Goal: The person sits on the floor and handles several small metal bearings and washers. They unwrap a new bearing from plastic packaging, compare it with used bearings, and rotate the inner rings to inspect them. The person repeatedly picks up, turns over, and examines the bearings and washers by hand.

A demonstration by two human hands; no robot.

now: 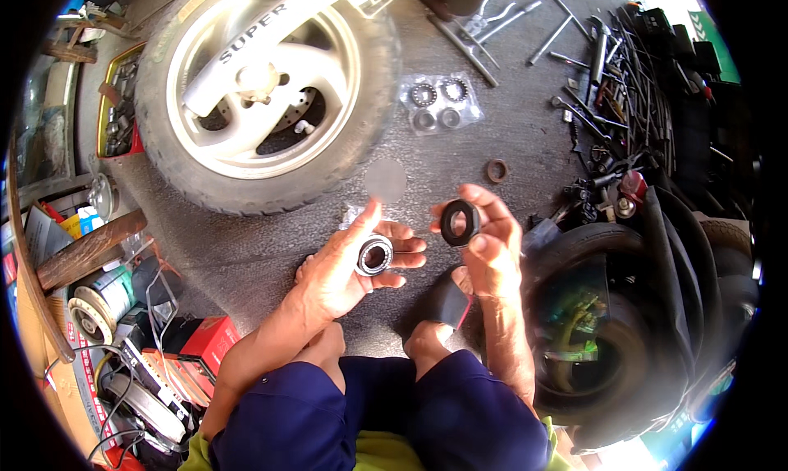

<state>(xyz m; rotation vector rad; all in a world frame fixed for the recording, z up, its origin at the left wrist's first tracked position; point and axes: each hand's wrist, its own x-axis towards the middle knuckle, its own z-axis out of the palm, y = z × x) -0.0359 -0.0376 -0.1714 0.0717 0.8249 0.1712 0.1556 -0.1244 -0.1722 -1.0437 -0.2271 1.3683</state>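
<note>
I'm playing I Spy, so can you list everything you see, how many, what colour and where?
Wheel: one, cream with a dark tyre, upper left
Packet: one, clear, holding four round parts, right of the wheel
Brown ring: one, brown, floor beyond the right hand
Metal tools: many, mostly silver, upper right
Tyres: several, black, lower right
Tray: one, red and yellow, far left
Wooden piece: one, brown, left
Red box: one, red, lower left
Bearing: one, silver and black, left hand
Black ring: one, black, right hand
Shorts: one pair, navy, bottom
Hands: two, bare, middle; left, right
</note>
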